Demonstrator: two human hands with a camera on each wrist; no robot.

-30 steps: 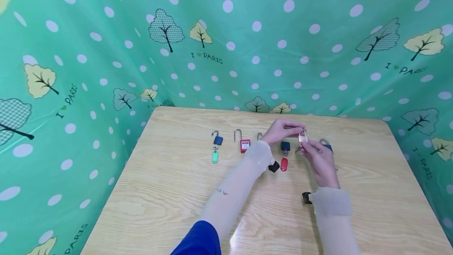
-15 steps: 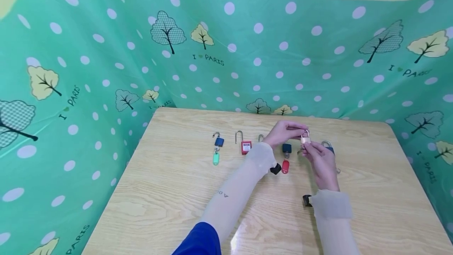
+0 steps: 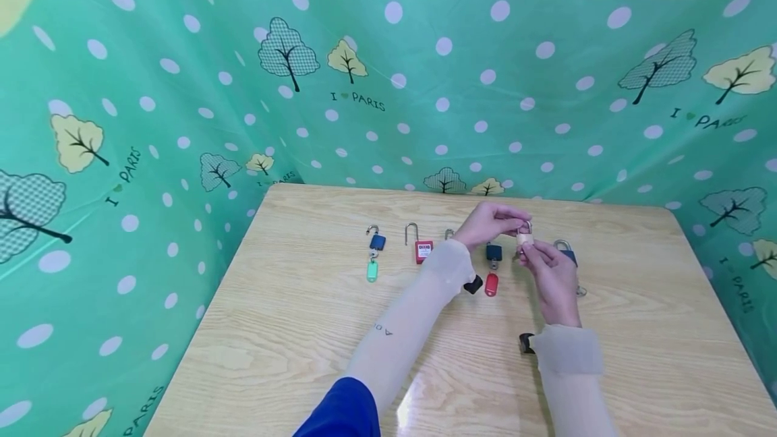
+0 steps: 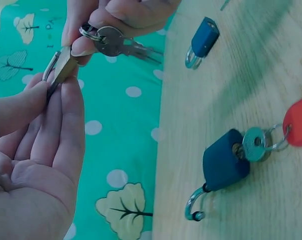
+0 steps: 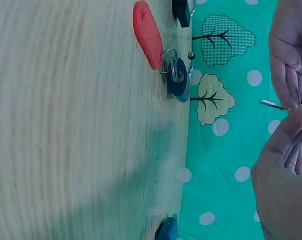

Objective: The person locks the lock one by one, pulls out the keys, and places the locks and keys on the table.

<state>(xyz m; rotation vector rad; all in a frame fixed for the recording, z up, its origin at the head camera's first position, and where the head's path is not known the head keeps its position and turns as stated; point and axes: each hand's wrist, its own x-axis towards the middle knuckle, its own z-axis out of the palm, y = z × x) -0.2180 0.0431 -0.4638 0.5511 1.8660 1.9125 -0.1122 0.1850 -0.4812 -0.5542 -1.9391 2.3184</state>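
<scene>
Both hands hold a small brass padlock (image 3: 525,239) above the table. My left hand (image 3: 485,225) pinches it at the shackle, its thumb and fingertips on the metal in the left wrist view. My right hand (image 3: 554,286) grips the lower part of the padlock body. Beside the right fingertips, a ring with silver keys (image 4: 110,42) sticks out from the padlock. Below the hands lies a dark blue padlock (image 4: 226,160) with its shackle open, a key in it and a red tag (image 3: 491,284) attached. The right fingers hide part of the brass body.
Left along the row lie a blue padlock (image 3: 378,242) with a green tag (image 3: 372,270) and a red padlock (image 3: 423,251) with its long shackle open. Another blue padlock (image 3: 568,255) lies partly behind the right hand. A patterned green curtain (image 3: 364,120) stands behind the wooden table (image 3: 273,329).
The hands keep their hold on the brass padlock, which has turned slightly between the fingers. The whole head view has shifted a little.
</scene>
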